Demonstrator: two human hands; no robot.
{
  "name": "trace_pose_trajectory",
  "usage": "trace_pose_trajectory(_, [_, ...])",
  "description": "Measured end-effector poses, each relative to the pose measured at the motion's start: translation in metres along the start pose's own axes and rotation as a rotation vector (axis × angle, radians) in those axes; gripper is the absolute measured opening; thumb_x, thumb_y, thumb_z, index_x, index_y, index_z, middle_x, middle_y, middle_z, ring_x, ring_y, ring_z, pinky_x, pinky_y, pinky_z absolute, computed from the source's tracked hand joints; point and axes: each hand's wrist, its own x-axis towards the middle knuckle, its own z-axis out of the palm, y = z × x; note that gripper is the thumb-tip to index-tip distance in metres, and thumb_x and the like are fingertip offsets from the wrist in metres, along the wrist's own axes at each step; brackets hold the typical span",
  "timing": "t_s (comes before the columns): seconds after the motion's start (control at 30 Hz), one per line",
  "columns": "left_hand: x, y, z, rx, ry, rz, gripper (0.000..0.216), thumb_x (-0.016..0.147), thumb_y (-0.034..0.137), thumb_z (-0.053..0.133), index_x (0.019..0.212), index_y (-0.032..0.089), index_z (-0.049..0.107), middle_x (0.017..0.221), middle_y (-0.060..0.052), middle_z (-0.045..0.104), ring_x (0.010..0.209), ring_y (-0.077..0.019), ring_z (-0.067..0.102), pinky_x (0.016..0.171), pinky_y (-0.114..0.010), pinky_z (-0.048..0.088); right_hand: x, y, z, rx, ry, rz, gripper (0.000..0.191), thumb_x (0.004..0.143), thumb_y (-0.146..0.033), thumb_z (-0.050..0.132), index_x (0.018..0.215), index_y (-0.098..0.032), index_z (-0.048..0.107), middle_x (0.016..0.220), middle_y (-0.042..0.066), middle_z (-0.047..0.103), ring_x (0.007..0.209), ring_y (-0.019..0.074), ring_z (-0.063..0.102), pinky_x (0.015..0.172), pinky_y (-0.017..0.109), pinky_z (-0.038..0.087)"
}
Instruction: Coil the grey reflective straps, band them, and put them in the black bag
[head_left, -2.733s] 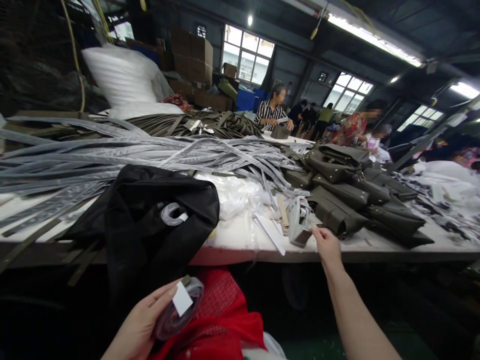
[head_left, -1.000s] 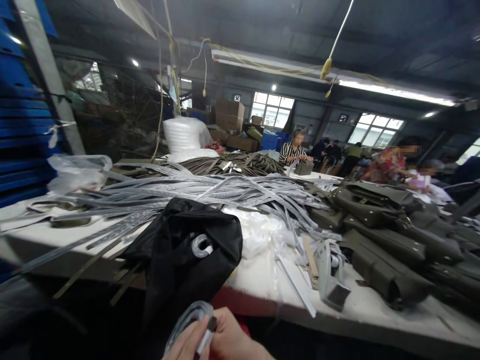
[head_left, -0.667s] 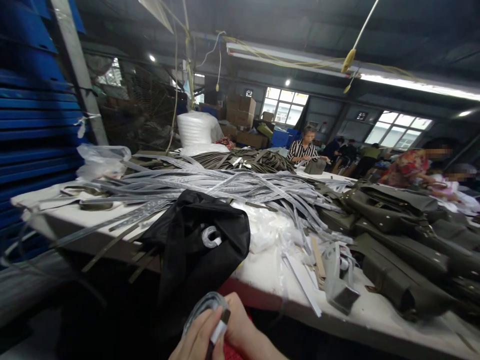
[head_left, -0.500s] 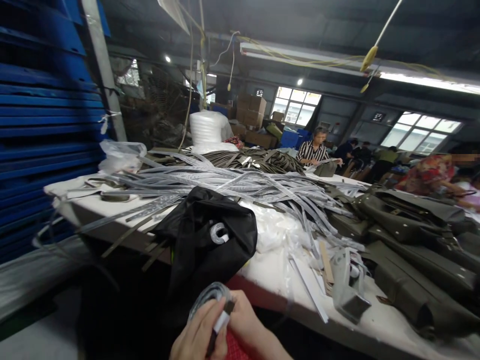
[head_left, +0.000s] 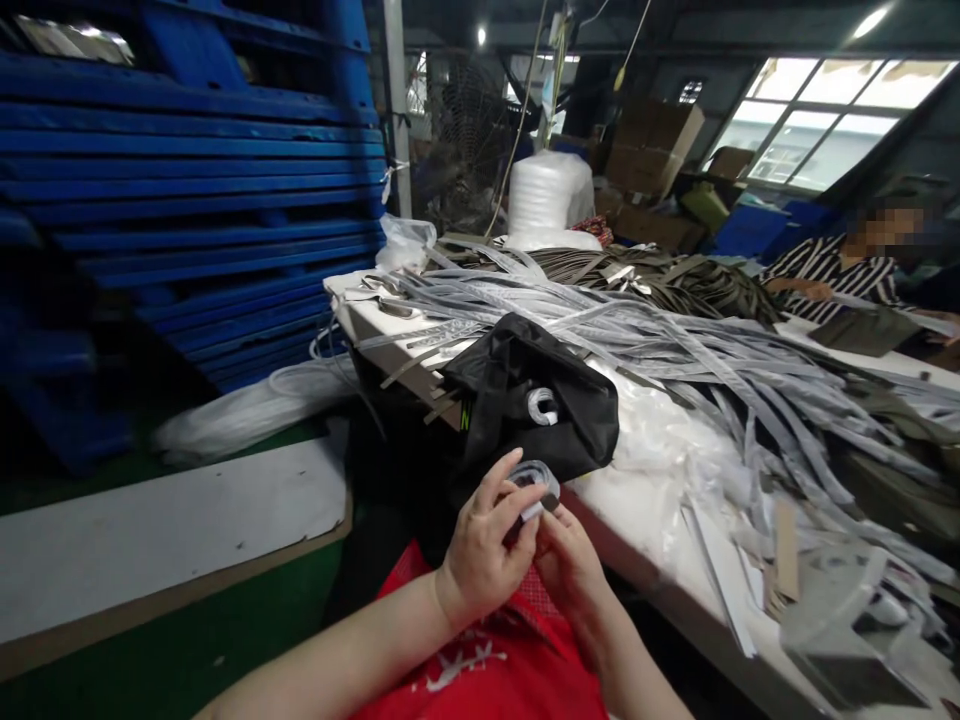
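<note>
A coiled strap [head_left: 536, 474], wrapped in clear grey plastic with a dark end showing, is held between my two hands above my lap. My left hand [head_left: 491, 535] curls around its near side, the index finger raised along the coil. My right hand [head_left: 570, 550] pinches the coil's right side near a small white piece; its fingertips are partly hidden. Just beyond my hands, a black bag [head_left: 570, 410] lies at the table edge. Another wrapped coil [head_left: 543, 406] rests on the bag.
Long plastic-wrapped straps [head_left: 637, 320] cover the white table [head_left: 630, 520]. A tape dispenser [head_left: 855, 630] stands at the right. Blue pallets [head_left: 225, 180] are stacked at the left, near a white board [head_left: 180, 530]. A person in a striped top [head_left: 817, 265] works across the table.
The view has swung left and down, bringing my forearms and red apron into sight. Both hands still hold the coil, and my left index finger is now lifted more.
</note>
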Motion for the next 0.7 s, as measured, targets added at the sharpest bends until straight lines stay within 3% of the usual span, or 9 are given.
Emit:
trace_pose_trajectory(0.1, [0.001, 0.0, 0.0, -0.088, 0.03, -0.115, 0.045, 0.085, 0.016, 0.055, 0.129, 0.02, 0.047, 0.149, -0.015, 0.035, 0.105, -0.0196, 0.063, 0.098, -0.039, 0.051, 0.0, 0.0, 0.002, 0.015, 0.002, -0.02, 0.038, 0.072, -0.037, 0.078, 0.105, -0.02, 0.07, 0.098, 0.009, 0.072, 0.086, 0.0214, 0.067, 0.084, 0.035, 0.051])
trace_pose_trajectory(0.17, [0.003, -0.001, 0.0, -0.121, 0.066, -0.192, 0.053, 0.081, 0.018, 0.06, 0.131, 0.017, 0.043, 0.145, -0.018, 0.038, 0.106, -0.0218, 0.062, 0.096, -0.042, 0.052, 0.0, 0.0, 0.001, 0.016, 0.031, -0.034, 0.038, 0.071, -0.038, 0.079, 0.103, -0.02, 0.07, 0.098, 0.008, 0.072, 0.087, 0.0218, 0.066, 0.084, 0.035, 0.051])
trace_pose_trajectory(0.23, [0.006, -0.003, -0.001, -0.135, 0.034, -0.214, 0.048, 0.079, 0.02, 0.063, 0.125, 0.017, 0.051, 0.136, -0.017, 0.048, 0.112, -0.0252, 0.06, 0.098, -0.044, 0.051, 0.0, 0.0, -0.002, 0.006, 0.04, -0.038, 0.038, 0.07, -0.039, 0.08, 0.101, -0.021, 0.07, 0.095, 0.008, 0.071, 0.086, 0.0213, 0.066, 0.081, 0.034, 0.051])
trace_pose_trajectory(0.37, [0.008, -0.005, -0.001, -0.186, -0.098, -0.164, 0.028, 0.085, 0.02, 0.058, 0.113, 0.019, 0.063, 0.122, -0.012, 0.061, 0.115, -0.0244, 0.058, 0.101, -0.043, 0.048, 0.001, -0.001, -0.008, -0.012, 0.007, -0.023, 0.039, 0.071, -0.04, 0.079, 0.103, -0.02, 0.069, 0.08, 0.005, 0.068, 0.069, 0.0169, 0.061, 0.067, 0.029, 0.05])
trace_pose_trajectory(0.53, [0.003, -0.009, 0.004, -0.078, 0.014, -0.083, 0.03, 0.092, 0.017, 0.05, 0.119, 0.02, 0.062, 0.116, -0.01, 0.066, 0.108, -0.0212, 0.061, 0.096, -0.038, 0.051, -0.002, -0.002, -0.002, 0.016, 0.039, -0.003, 0.028, 0.072, -0.034, 0.08, 0.09, -0.017, 0.068, 0.063, -0.001, 0.059, 0.054, 0.0092, 0.051, 0.053, 0.02, 0.043])
trace_pose_trajectory(0.7, [-0.001, -0.015, 0.005, 0.079, 0.055, 0.14, 0.038, 0.092, 0.013, 0.049, 0.128, 0.023, 0.056, 0.117, -0.01, 0.067, 0.109, -0.0217, 0.061, 0.095, -0.038, 0.051, -0.004, 0.004, 0.006, 0.023, 0.102, -0.035, 0.036, 0.068, -0.034, 0.082, 0.096, -0.017, 0.067, 0.076, 0.002, 0.065, 0.062, 0.0114, 0.056, 0.059, 0.023, 0.047])
